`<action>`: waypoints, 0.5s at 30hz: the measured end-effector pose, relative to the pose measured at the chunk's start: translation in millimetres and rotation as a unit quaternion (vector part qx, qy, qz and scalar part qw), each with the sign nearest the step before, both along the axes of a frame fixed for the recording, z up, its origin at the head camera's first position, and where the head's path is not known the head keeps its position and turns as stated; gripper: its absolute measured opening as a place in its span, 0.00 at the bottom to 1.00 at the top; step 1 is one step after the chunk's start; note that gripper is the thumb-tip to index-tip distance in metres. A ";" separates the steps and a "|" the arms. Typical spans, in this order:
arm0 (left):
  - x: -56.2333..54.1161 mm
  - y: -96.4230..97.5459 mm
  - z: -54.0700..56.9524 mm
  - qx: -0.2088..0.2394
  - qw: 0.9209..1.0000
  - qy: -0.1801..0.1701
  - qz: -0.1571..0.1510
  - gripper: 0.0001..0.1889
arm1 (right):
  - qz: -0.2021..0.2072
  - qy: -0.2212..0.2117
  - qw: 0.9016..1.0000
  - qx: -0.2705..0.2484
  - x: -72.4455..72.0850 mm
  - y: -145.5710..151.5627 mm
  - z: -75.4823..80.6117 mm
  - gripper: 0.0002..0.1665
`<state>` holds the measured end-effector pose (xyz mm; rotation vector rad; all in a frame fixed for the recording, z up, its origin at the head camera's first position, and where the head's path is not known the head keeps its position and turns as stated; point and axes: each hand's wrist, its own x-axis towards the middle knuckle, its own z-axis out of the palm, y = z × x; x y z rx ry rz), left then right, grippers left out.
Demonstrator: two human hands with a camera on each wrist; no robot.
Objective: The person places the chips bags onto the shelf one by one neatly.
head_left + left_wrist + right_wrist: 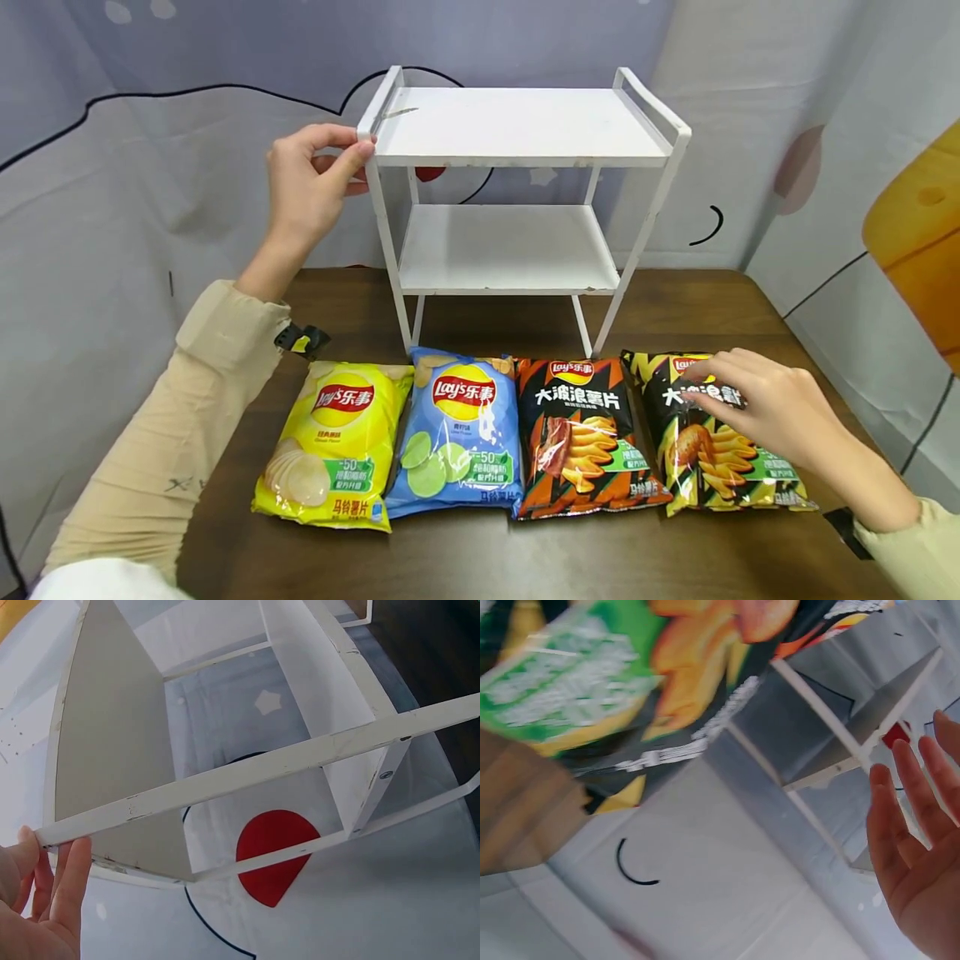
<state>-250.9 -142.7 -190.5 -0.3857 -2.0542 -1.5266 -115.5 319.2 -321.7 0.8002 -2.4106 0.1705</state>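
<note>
With thumb and fingers, my left hand (311, 179) pinches the front left upper corner of a white two-tier shelf (517, 162). The left wrist view shows the fingertips (73, 859) against the end of the shelf's post. My right hand (765, 400) hovers over a black and yellow bag of potato chips (697, 467), fingers loosely bent and holding nothing. In the right wrist view its fingers (911, 769) are spread apart from the bag. Left of that bag lie a black and orange chip bag (581, 450), a blue one (457, 425) and a yellow one (330, 442).
The shelf stands toward the back of a dark brown wooden table (480, 554), with the row of bags directly before its front legs. A patterned cloth (187, 192) hangs behind and at both sides. Both shelf tiers are white boards.
</note>
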 end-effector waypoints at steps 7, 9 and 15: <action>-0.5 1.3 0.1 0.001 1.000 0.000 -0.010 0.15 | 0.012 -0.018 1.000 0.009 20.2 17.7 -20.3 0.19; -0.6 1.3 0.2 0.006 1.000 -0.002 -0.012 0.14 | 0.025 -0.018 1.000 0.005 25.2 19.2 -28.9 0.20; -0.4 -0.3 0.3 0.007 1.000 -0.007 -0.012 0.15 | 0.000 -0.015 1.000 0.023 40.3 23.2 -50.9 0.28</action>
